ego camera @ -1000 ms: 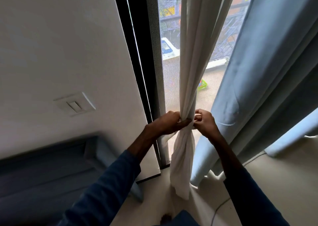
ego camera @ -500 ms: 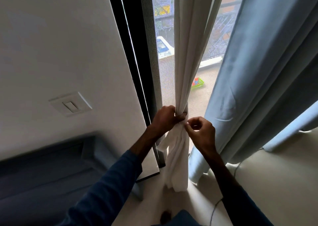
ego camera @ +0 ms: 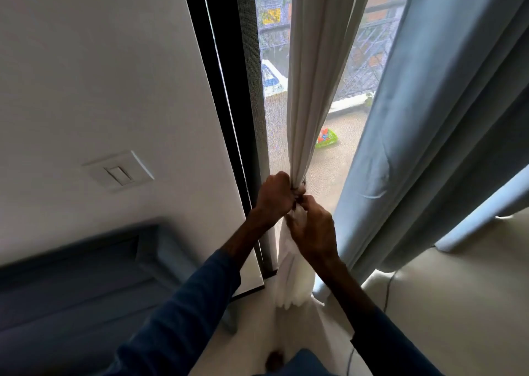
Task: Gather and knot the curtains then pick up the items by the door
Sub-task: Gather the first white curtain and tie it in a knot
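- Daylight is coming through the mesh screen (ego camera: 252, 95) beside a white wall with a wall switch (ego camera: 120, 172), and the white curtain (ego camera: 312, 89) is hanging bunched in front of it.
- Fingers of the left hand (ego camera: 273, 196) are curling tight round the bunch at its narrowest point. The right hand (ego camera: 313, 229), just below and touching it, is pinching a fold of the same cloth — its fingertips are hiding in the fabric.
- Slipping is looking like the main risk: if either grip is loosening before the fold is drawn through, the half-made knot is likely falling open.
- Hauling downward too hard could be straining the fixing above, which is out of view.
- Both wrists are meeting at the bunch with the backs of the hands up, and the forearms are converging from below in dark blue sleeves.
- Further out, the blue curtain (ego camera: 429, 118) is hanging loose on the right — ungathered, so plenty is remaining.
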Demonstrator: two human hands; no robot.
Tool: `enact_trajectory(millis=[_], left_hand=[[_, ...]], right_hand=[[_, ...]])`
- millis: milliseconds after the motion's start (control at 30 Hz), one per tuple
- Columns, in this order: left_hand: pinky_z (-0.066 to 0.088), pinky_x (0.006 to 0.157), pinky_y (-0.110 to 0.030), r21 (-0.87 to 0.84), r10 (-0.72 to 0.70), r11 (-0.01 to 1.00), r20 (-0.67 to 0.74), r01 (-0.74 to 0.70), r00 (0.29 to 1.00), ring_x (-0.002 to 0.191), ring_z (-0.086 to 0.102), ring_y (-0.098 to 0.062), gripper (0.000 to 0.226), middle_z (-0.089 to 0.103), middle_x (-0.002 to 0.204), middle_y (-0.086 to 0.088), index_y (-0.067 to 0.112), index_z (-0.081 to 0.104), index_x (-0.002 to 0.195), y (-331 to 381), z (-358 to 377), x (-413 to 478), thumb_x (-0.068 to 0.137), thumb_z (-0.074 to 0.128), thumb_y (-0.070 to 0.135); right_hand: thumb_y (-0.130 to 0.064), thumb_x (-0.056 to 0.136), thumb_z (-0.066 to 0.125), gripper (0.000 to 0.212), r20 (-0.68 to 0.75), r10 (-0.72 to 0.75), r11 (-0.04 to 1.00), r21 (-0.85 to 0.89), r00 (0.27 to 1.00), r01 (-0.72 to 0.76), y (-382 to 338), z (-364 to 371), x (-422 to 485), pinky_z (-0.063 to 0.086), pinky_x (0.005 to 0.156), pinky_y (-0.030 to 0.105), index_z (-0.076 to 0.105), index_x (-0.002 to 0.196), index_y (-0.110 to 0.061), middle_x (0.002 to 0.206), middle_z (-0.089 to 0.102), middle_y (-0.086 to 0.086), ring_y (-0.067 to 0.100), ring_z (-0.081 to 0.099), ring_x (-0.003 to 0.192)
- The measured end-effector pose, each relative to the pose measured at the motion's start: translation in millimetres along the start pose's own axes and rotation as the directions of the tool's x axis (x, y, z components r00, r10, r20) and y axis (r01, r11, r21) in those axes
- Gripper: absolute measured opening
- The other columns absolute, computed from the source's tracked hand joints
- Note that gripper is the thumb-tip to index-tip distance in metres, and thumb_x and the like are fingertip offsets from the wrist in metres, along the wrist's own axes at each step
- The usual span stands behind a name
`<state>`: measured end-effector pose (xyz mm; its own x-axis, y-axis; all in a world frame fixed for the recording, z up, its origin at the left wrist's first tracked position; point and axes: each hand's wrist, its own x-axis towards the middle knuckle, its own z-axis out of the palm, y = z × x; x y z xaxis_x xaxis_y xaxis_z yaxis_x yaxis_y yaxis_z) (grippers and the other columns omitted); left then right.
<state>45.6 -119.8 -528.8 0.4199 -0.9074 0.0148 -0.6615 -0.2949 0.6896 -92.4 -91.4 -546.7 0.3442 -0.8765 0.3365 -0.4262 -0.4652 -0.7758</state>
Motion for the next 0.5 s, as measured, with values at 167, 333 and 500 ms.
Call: enact_trajectory(millis=[167, 333, 500], left_hand=[[0.061, 0.063, -0.043, 0.016, 0.032, 0.999, 0.013, -0.032, 0.999, 0.065, 0.072, -0.028, 0.035, 0.071, 0.07, -0.006, 0.023, 0.061, 0.068, -4.2, -7.2, -4.4, 0.062, 0.04, 0.049], [0.06, 0.073, -0.042, 0.207, -0.005, 0.978, 0.025, 0.0, 1.0, 0.082, 0.071, -0.032, 0.062, 0.074, 0.093, -0.009, 0.015, 0.068, 0.098, -0.2, -24.6, -6.3, 0.08, 0.052, 0.072], [0.062, 0.064, -0.043, -0.155, -0.01, 0.987, 0.12, 0.029, 0.993, 0.066, 0.07, -0.028, 0.036, 0.071, 0.077, -0.008, 0.015, 0.068, 0.084, 6.6, -30.6, -7.3, 0.085, 0.074, 0.05]], right_hand=[[-0.012, 0.1, 0.062, 0.015, 0.241, 0.156, 0.912, 0.336, 0.958, -0.233, 15.5, -14.8, 9.7, 0.054, 0.048, 0.031, 0.076, 0.099, -0.013, 0.071, 0.074, 0.007, 0.02, 0.072, 0.055], [-0.015, 0.101, 0.061, 0.016, 0.239, 0.181, 0.874, 0.406, 0.954, -0.267, 39.7, -31.2, 17.3, 0.044, 0.04, 0.025, 0.076, 0.097, -0.013, 0.067, 0.072, 0.01, 0.023, 0.063, 0.048], [-0.011, 0.092, 0.072, 0.014, 0.151, 0.445, 0.713, 0.536, 0.882, -0.452, 56.3, -34.9, 17.7, 0.047, 0.046, 0.023, 0.075, 0.098, 0.001, 0.069, 0.073, 0.015, 0.017, 0.061, 0.052]])
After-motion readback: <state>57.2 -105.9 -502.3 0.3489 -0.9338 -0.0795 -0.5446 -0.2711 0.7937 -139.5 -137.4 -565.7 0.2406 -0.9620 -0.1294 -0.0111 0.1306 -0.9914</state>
